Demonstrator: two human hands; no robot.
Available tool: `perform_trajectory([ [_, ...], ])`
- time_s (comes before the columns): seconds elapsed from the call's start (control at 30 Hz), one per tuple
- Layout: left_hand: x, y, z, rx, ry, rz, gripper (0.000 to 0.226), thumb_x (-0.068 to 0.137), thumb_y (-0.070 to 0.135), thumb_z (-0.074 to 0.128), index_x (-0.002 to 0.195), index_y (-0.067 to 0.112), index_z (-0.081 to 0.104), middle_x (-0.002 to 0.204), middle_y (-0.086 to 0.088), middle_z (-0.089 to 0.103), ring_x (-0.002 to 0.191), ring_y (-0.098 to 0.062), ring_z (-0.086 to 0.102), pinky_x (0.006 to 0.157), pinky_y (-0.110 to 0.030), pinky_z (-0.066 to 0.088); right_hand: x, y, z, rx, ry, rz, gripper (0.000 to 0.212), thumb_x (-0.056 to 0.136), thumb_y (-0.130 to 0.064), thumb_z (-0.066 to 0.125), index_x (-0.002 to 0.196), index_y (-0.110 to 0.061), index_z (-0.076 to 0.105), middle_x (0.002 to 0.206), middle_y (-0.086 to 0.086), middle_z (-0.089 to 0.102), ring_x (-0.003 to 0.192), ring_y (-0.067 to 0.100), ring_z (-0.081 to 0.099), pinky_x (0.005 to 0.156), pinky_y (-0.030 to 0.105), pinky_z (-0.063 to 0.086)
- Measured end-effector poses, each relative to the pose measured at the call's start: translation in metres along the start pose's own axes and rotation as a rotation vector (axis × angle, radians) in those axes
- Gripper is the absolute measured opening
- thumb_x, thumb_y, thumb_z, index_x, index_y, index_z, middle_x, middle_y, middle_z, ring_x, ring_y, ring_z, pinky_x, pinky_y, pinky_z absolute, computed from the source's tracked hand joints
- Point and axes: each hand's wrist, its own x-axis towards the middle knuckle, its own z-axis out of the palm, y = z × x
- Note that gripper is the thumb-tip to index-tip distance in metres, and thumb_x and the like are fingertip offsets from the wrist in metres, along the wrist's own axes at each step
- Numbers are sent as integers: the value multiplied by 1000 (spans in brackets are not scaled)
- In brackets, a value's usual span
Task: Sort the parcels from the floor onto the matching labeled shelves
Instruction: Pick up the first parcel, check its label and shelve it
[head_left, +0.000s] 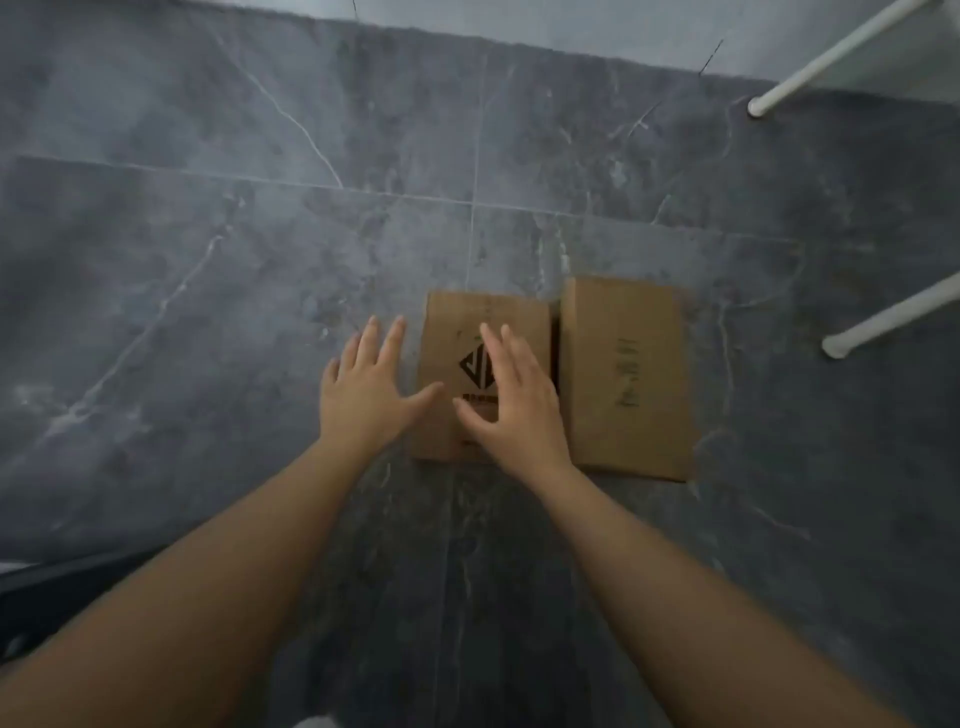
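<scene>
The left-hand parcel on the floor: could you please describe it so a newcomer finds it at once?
On the grey marble floor, two cardboard parcels lie side by side near white shelf legs. It is the left parcel, under the right hand; only it bears a black diamond logo.

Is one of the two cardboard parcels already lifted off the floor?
No, both the parcel with the diamond logo and the plain parcel lie flat on the grey floor, with both open hands above them.

Two flat brown cardboard parcels are laid side by side on the grey marbled tile floor (208, 260): the logo-printed parcel (447, 332) at left, the plainer parcel (628, 374) just beside it at right. Two white round shelf legs (883, 317) are planted further right.
</scene>
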Motion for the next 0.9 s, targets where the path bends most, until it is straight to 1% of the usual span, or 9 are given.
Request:
perform_trajectory([
  [0.07, 18, -1, 28, -282, -18, -86, 88, 80, 59, 54, 149, 28, 9, 158, -4, 16, 143, -25, 20, 113, -50, 24, 19, 18, 20, -28, 95, 30, 76, 89, -45, 50, 149, -28, 8, 160, -1, 3, 147, 15, -1, 116, 35, 3],
  [0.13, 34, 7, 49, -724, -91, -221, 83, 77, 54, 62, 145, 26, 24, 148, -6, 37, 132, -26, 40, 107, -49, 36, 31, 32, 30, -107, 214, 54, 76, 87, -48, 46, 149, -25, 9, 160, 0, 6, 147, 16, 1, 117, 38, 4],
  [0.23, 45, 21, 62, -1058, -139, -363, 58, 73, 49, 69, 120, 18, 52, 113, -3, 63, 99, -20, 62, 89, -39, 52, 37, 42, 35, -71, 307, 40, 80, 86, -46, 53, 149, -24, 9, 160, 2, 7, 147, 17, 3, 116, 35, 6],
  [0.3, 46, 26, 62, -1080, -108, -367, 51, 74, 47, 70, 113, 20, 53, 101, 0, 62, 91, -18, 62, 81, -35, 53, 38, 49, 30, 40, 334, 64, 85, 84, -42, 60, 149, -21, 9, 159, 5, 6, 146, 18, 5, 117, 33, 8],
  [0.4, 45, 27, 65, -1083, -103, -351, 61, 74, 47, 69, 124, 17, 51, 108, -2, 63, 97, -19, 63, 86, -36, 53, 36, 64, 21, 290, 299, 205, 100, 77, -44, 69, 149, -19, 6, 159, 4, 9, 146, 16, 7, 119, 37, 11],
  [0.47, 44, 27, 65, -1076, -87, -342, 64, 74, 47, 69, 127, 17, 50, 111, -3, 63, 99, -20, 63, 85, -35, 52, 36, 70, 18, 321, 244, 280, 106, 72, -51, 71, 149, -19, 6, 158, 4, 13, 145, 16, 10, 118, 40, 16],
  [0.63, 42, 27, 62, -1159, -171, -331, 64, 74, 42, 71, 129, 17, 48, 115, -7, 65, 96, -20, 65, 76, -33, 55, 38, 65, 19, 546, 212, 324, 103, 71, -44, 75, 149, -26, 9, 150, -1, 34, 134, 15, 38, 109, 42, 36],
  [0.73, 37, 28, 46, -1224, -186, -282, 67, 74, 40, 71, 133, 20, 45, 118, -7, 64, 98, -20, 65, 76, -34, 56, 34, 53, 13, 635, 213, 319, 101, 72, -39, 75, 148, -31, 9, 148, -2, 37, 130, 14, 42, 107, 43, 40],
  [0.9, -7, 23, -7, -1265, -195, -258, 72, 77, 38, 70, 138, 26, 34, 121, -3, 60, 100, -19, 64, 76, -36, 56, -2, -4, -27, 657, 230, 266, 97, 77, -36, 73, 149, -30, 8, 152, -6, 30, 132, 9, 36, 104, 27, 34],
])
